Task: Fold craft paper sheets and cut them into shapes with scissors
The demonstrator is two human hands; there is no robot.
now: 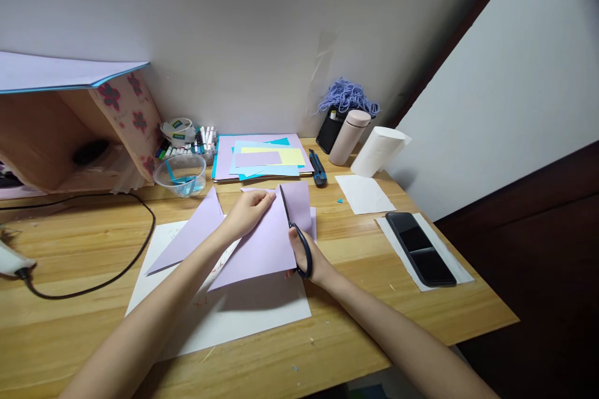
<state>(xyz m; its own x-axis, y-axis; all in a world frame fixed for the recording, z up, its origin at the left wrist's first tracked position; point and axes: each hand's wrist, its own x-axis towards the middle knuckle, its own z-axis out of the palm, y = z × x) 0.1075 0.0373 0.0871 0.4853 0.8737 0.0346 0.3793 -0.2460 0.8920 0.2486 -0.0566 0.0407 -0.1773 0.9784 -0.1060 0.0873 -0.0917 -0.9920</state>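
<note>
My left hand (253, 209) pinches the upper edge of a sheet of lilac paper (264, 249), thumb on top. In my right hand (306, 255) is a pair of black-handled scissors (305, 252), their blades lying along the paper near its right side and pointing away from me. A strip of the lilac paper stands to the right of the blade. Beneath lies a white sheet (243, 318) with faint reddish marks. A separate folded or cut lilac piece (191, 234) rests on it to the left of my left hand.
Behind are stacked coloured papers (271, 159), a utility knife (317, 168), a plastic cup (180, 176) and markers (206, 139). A pink bottle (349, 138), paper roll (379, 151) and phone (420, 249) stand or lie right. A black cable (135, 259) crosses the left, near a cardboard box (124, 118).
</note>
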